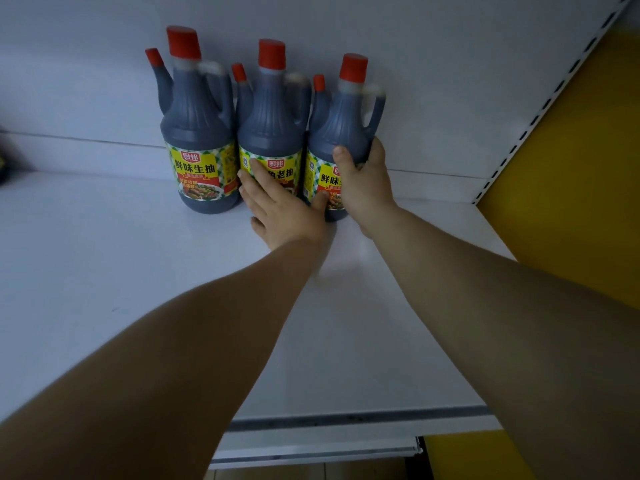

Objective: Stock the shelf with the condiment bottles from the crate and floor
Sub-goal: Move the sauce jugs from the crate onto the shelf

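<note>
We have both arms stretched deep into the white shelf point(138, 271), where three dark condiment bottles with red caps stand upright in a row against the back panel, up around twelve o'clock in our view. Our right hand point(363, 181) is wrapped around the right bottle point(341, 133), thumb across the front label and fingers curled round its far side below the handle, so that grip is closed on the bottle. Our left hand point(280, 209) lies flat and open against the label of the middle bottle point(273, 126), fingers spread, holding nothing, just pressing or steadying. The left bottle point(197, 133) stands untouched at about eleven o'clock, just beside the middle one. We judge this to be the settling step: the right bottle is being seated and squared up against its neighbour, its base on the shelf as far as we can tell. The next move should call for easing both hands off without rocking the row, then drawing back toward six o'clock to fetch more stock; neither crate nor floor is in view. Bare shelf lies open at three o'clock, toward the slotted upright point(540, 112) and the yellow side panel point(571, 168).
</note>
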